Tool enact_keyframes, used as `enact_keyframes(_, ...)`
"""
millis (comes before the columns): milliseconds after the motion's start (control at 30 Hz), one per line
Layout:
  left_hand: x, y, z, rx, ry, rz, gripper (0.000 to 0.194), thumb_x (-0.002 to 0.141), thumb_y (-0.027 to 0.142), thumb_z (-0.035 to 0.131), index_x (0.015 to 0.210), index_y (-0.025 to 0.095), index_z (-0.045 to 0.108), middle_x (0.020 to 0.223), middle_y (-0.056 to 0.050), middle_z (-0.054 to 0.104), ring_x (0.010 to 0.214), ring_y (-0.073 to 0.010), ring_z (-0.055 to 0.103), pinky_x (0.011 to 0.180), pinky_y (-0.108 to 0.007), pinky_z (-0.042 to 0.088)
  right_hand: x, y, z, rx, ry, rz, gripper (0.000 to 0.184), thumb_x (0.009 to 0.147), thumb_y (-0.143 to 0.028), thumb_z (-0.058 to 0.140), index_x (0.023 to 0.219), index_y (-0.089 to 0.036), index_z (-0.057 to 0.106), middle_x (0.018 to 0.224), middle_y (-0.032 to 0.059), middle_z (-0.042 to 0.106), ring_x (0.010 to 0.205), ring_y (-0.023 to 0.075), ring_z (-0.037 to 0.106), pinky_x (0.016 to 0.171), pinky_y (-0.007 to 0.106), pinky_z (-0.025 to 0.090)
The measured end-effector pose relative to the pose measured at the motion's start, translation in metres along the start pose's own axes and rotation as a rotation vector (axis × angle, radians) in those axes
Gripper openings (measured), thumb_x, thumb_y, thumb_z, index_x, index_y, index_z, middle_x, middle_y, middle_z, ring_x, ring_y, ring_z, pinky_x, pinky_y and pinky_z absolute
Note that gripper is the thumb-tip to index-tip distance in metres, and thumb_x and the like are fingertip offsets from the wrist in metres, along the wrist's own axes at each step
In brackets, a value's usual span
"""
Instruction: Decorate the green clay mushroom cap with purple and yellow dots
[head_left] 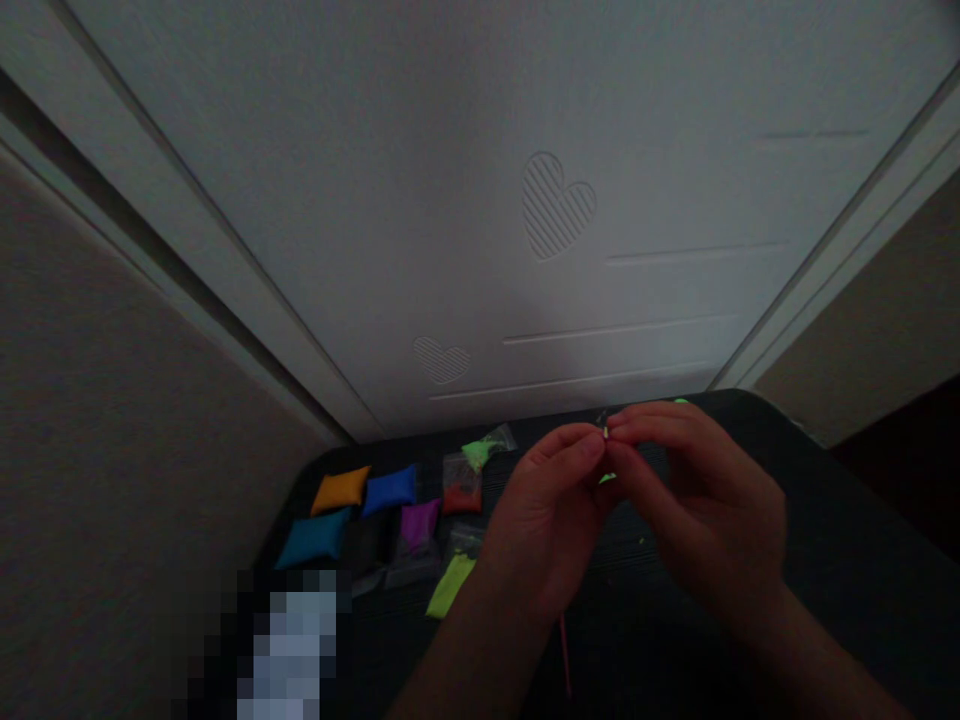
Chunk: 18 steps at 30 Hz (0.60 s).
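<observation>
My left hand point(551, 510) and my right hand point(705, 500) meet above the dark table, fingertips touching. Both are closed in a pinch on a tiny pale yellowish piece point(606, 433), which shows only as a speck between the fingers. Its kind is too small to make out. Some bright green material point(607, 478) shows behind the fingers, partly hidden by them. Beside my left wrist lies a small clear bag with yellow-green clay-like stuff point(451, 585). Below the hands, a thin pink stick point(565, 655) rests on the table, its upper end behind my left wrist.
Left of the hands lie several small packets: orange point(341, 490), blue point(390, 490), teal point(313, 538), purple point(418, 522), red-orange point(461, 498) and light green point(477, 454). A pixelated bright patch point(296, 640) is at lower left. A white door with heart patterns point(555, 205) stands behind the table point(810, 560).
</observation>
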<state>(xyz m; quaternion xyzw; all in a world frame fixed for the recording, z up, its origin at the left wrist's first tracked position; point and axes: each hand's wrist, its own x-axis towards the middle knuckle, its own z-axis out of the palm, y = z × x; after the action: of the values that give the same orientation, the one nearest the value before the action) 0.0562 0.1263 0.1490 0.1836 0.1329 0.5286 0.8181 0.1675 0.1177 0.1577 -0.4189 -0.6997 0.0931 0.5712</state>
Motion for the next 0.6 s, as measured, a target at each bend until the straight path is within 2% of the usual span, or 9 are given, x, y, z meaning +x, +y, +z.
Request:
enact_keyframes(100, -0.002, 0.0, 0.004, 0.001, 0.015, 0.022, 0.004, 0.071, 0.013, 0.061, 0.074, 0.013, 0.064, 0.075, 0.0, 0.061, 0.071, -0.0069, 0.056, 0.07, -0.02, 0.045, -0.001, -0.001, -0.002, -0.009, 0.009, 0.046, 0.016, 0.076, -0.016, 0.059, 0.087, -0.027, 0.06, 0.09, -0.0023, 0.061, 0.085, 0.0121, 0.057, 0.074, 0.027, 0.045)
enact_keyframes(200, -0.003, 0.0, 0.007, 0.01, 0.017, 0.011, 0.003, 0.068, 0.012, 0.064, 0.071, 0.013, 0.064, 0.071, 0.0, 0.06, 0.067, -0.0064, 0.055, 0.066, -0.019, 0.044, -0.005, 0.003, -0.006, -0.081, 0.008, 0.083, 0.012, 0.076, -0.029, 0.059, 0.088, -0.03, 0.061, 0.09, -0.0011, 0.061, 0.08, 0.0152, 0.057, 0.074, 0.03, 0.045)
enact_keyframes(333, -0.001, -0.001, 0.005, 0.02, 0.056, 0.002, 0.006, 0.064, 0.013, 0.067, 0.069, 0.011, 0.065, 0.071, -0.002, 0.06, 0.067, -0.0073, 0.056, 0.065, -0.019, 0.042, -0.008, 0.009, -0.007, -0.073, -0.024, 0.145, 0.019, 0.075, -0.041, 0.056, 0.09, -0.031, 0.062, 0.089, 0.0008, 0.062, 0.076, 0.0179, 0.058, 0.074, 0.034, 0.044)
enact_keyframes(500, -0.002, -0.001, 0.002, 0.093, 0.032, 0.028, 0.01, 0.065, 0.014, 0.066, 0.075, 0.015, 0.065, 0.077, -0.001, 0.061, 0.071, -0.0073, 0.056, 0.068, -0.02, 0.042, -0.005, 0.002, -0.004, -0.049, 0.039, 0.126, 0.009, 0.076, -0.029, 0.059, 0.085, -0.03, 0.061, 0.086, 0.0005, 0.062, 0.078, 0.0167, 0.057, 0.071, 0.032, 0.046)
enact_keyframes(600, 0.001, 0.001, -0.003, 0.299, 0.073, 0.071, 0.013, 0.069, 0.024, 0.063, 0.08, 0.018, 0.063, 0.076, 0.0, 0.059, 0.07, -0.0095, 0.055, 0.07, -0.025, 0.044, -0.003, 0.004, -0.011, -0.005, 0.057, 0.136, 0.01, 0.077, -0.021, 0.057, 0.085, -0.026, 0.06, 0.087, -0.0001, 0.062, 0.081, 0.015, 0.058, 0.072, 0.032, 0.046)
